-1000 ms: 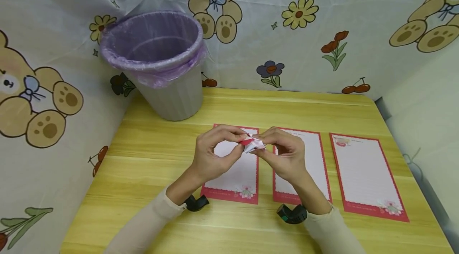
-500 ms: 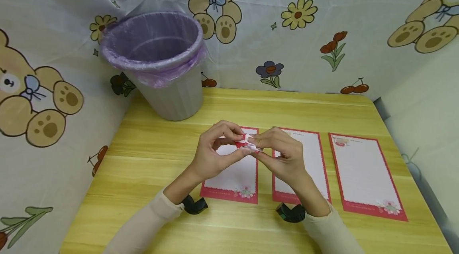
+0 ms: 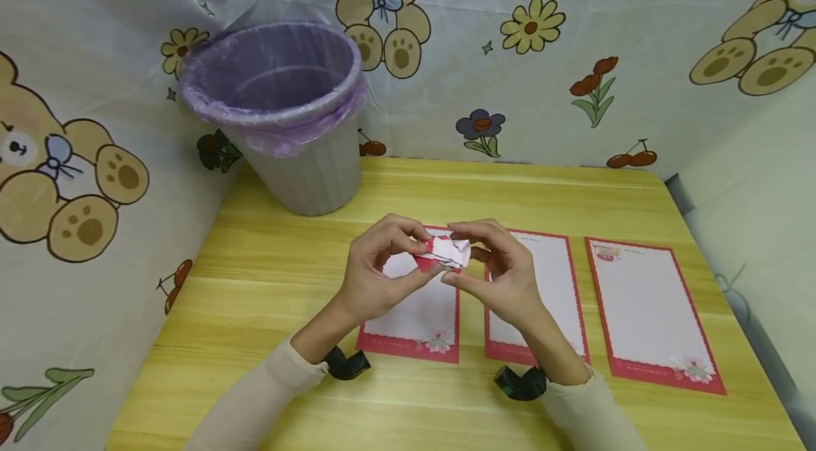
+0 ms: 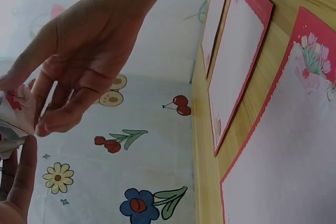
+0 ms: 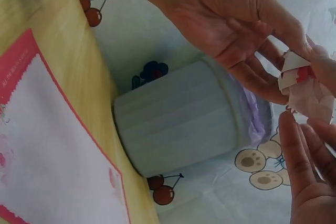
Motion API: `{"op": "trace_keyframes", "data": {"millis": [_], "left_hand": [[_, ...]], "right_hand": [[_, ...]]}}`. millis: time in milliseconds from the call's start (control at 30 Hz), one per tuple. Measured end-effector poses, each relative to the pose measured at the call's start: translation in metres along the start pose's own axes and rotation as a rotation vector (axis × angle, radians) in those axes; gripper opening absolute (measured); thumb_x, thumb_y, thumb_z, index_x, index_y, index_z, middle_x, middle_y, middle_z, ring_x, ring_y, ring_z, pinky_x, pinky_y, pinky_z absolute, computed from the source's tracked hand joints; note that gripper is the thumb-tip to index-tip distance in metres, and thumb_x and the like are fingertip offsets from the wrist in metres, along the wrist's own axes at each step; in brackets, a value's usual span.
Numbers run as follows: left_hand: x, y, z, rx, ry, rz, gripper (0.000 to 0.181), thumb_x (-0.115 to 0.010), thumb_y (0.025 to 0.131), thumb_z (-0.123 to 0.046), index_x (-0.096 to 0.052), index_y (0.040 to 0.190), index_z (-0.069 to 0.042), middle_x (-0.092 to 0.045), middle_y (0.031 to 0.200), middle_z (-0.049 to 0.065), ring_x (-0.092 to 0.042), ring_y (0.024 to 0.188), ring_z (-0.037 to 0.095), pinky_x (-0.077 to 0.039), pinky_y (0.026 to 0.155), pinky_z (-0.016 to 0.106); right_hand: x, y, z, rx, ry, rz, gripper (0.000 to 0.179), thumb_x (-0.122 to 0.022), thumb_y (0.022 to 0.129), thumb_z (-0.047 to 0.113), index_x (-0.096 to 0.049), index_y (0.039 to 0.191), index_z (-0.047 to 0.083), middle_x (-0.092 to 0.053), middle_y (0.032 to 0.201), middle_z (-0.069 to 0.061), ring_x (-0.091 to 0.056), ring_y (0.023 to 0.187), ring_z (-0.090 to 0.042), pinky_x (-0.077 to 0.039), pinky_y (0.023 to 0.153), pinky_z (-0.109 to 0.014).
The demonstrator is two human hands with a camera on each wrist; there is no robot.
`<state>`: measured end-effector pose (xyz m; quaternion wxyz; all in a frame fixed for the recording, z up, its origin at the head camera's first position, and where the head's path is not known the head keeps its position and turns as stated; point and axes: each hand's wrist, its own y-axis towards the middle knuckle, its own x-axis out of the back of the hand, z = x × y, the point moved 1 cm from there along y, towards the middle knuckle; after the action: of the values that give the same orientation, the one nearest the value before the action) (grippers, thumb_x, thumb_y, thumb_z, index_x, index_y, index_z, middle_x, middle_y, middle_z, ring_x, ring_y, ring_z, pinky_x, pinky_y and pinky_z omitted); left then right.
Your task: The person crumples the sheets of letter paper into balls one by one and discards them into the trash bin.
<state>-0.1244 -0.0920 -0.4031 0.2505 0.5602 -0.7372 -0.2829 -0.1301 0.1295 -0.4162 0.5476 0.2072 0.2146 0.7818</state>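
A small crumpled piece of paper [image 3: 450, 253], white and pink with red edging, is held up between both hands above the table. My left hand [image 3: 377, 274] pinches its left side, thumb below and fingers above. On its right side my right hand [image 3: 506, 274] curls loosely round it, thumb at the lower edge and index finger near the top. Folded layers of the paper [image 5: 310, 95] show in the right wrist view. Below the hands lie two red-bordered sheets of letter paper, the left sheet [image 3: 411, 316] and the middle sheet [image 3: 548, 288], both partly covered by the hands.
A third letter sheet [image 3: 656, 316] lies on the right of the wooden table [image 3: 287, 338]. At the back left stands a grey bin [image 3: 312, 168] with a purple liner [image 3: 280, 129]. Bear-and-flower patterned cloth [image 3: 446, 26] hangs behind the table.
The right fingers have spread from their tight pinch, showing more of the crumpled paper. The paper has been turned and pressed between the hands. Sheets and bin stay put.
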Motion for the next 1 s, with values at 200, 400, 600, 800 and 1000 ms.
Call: {"op": "trace_keyframes", "data": {"millis": [200, 400, 600, 800, 1000], "left_hand": [[-0.002, -0.002, 0.003, -0.076, 0.099, -0.039, 0.036, -0.087, 0.073, 0.019, -0.069, 0.097, -0.002, -0.068, 0.110, 0.021, -0.068, 0.102, 0.023, -0.066, 0.091, 0.027], [-0.002, -0.003, 0.007, -0.094, 0.113, -0.067, 0.032, -0.085, 0.073, 0.020, -0.072, 0.093, -0.001, -0.070, 0.108, 0.021, -0.069, 0.099, 0.025, -0.066, 0.092, 0.027], [-0.001, -0.002, 0.009, -0.074, 0.052, -0.080, 0.030, -0.084, 0.072, 0.023, -0.076, 0.091, 0.001, -0.070, 0.103, 0.023, -0.072, 0.099, 0.023, -0.067, 0.090, 0.027], [-0.001, -0.002, 0.010, -0.088, 0.063, -0.073, 0.029, -0.086, 0.071, 0.023, -0.079, 0.088, 0.000, -0.072, 0.100, 0.021, -0.073, 0.097, 0.023, -0.066, 0.087, 0.026], [-0.001, -0.002, 0.010, -0.120, 0.117, -0.067, 0.027, -0.087, 0.072, 0.020, -0.080, 0.084, -0.003, -0.072, 0.098, 0.017, -0.071, 0.093, 0.024, -0.064, 0.082, 0.027]], "right_hand": [[-0.003, -0.007, -0.001, -0.050, 0.039, -0.076, 0.046, -0.083, 0.084, -0.014, -0.067, 0.128, -0.012, -0.075, 0.128, -0.004, -0.072, 0.099, -0.014, -0.066, 0.088, -0.023], [-0.009, -0.005, 0.000, -0.012, 0.010, -0.136, 0.038, -0.084, 0.086, -0.010, -0.072, 0.122, -0.013, -0.079, 0.123, 0.000, -0.077, 0.096, -0.011, -0.066, 0.091, -0.025], [-0.012, -0.002, 0.000, 0.076, 0.055, -0.129, 0.027, -0.080, 0.091, -0.007, -0.072, 0.115, -0.016, -0.078, 0.112, -0.004, -0.076, 0.094, -0.013, -0.066, 0.089, -0.025], [-0.014, 0.000, -0.002, 0.152, 0.051, -0.111, 0.023, -0.079, 0.095, 0.000, -0.074, 0.114, -0.014, -0.078, 0.106, -0.007, -0.076, 0.090, -0.015, -0.067, 0.085, -0.024], [-0.017, 0.001, -0.004, 0.208, 0.043, -0.100, 0.016, -0.076, 0.097, -0.003, -0.075, 0.109, -0.013, -0.074, 0.093, -0.013, -0.072, 0.077, -0.013, -0.065, 0.074, -0.022]]}}
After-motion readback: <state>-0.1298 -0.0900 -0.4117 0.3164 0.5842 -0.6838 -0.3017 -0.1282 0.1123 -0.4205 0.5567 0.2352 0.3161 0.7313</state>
